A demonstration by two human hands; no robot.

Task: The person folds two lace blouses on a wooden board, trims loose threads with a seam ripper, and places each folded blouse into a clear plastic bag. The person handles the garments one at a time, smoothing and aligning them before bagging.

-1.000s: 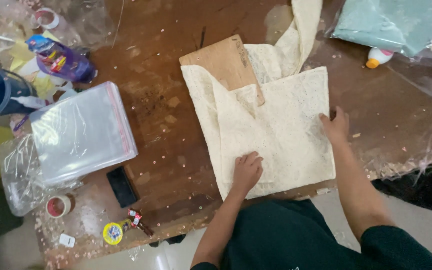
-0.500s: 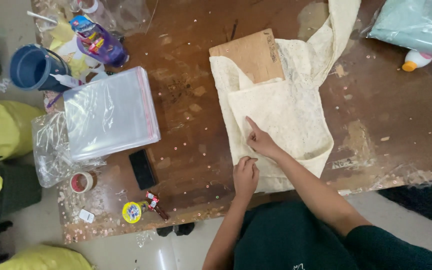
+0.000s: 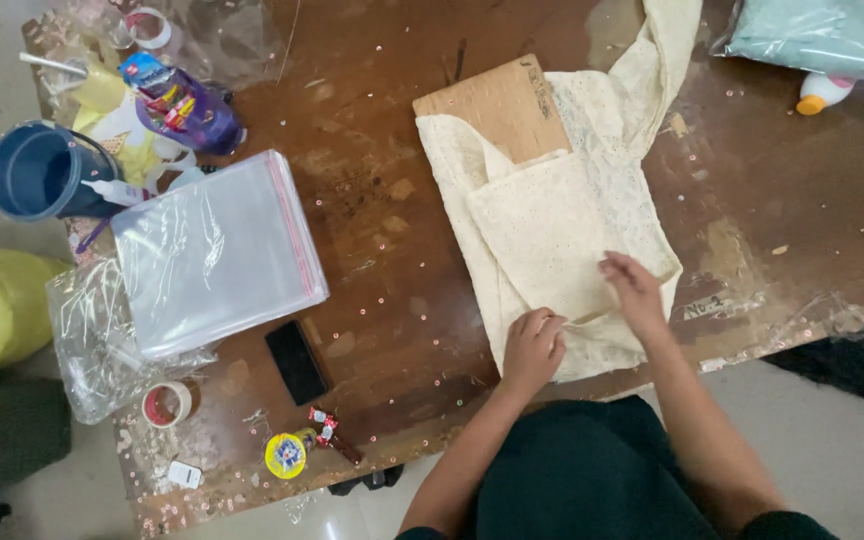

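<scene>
A cream lace cloth (image 3: 552,230) lies partly folded on the brown wooden table (image 3: 382,200), over a piece of brown cardboard (image 3: 502,105). My left hand (image 3: 532,345) presses flat on the cloth's near edge, fingers together. My right hand (image 3: 634,285) rests on the folded flap just to the right, fingers spread over the fabric. A loose strip of the cloth trails off toward the far edge of the table.
A stack of clear plastic bags (image 3: 212,250) lies at left, a black phone (image 3: 295,360) near it. A blue cup (image 3: 37,170), tape rolls (image 3: 165,404), a purple packet (image 3: 182,100) and a teal bundle in plastic (image 3: 822,35) sit around.
The cloth's right side has been folded inward, making the piece narrower. My right hand moved from the cloth's middle back to the right of the fold; the left hand stayed at the near edge.
</scene>
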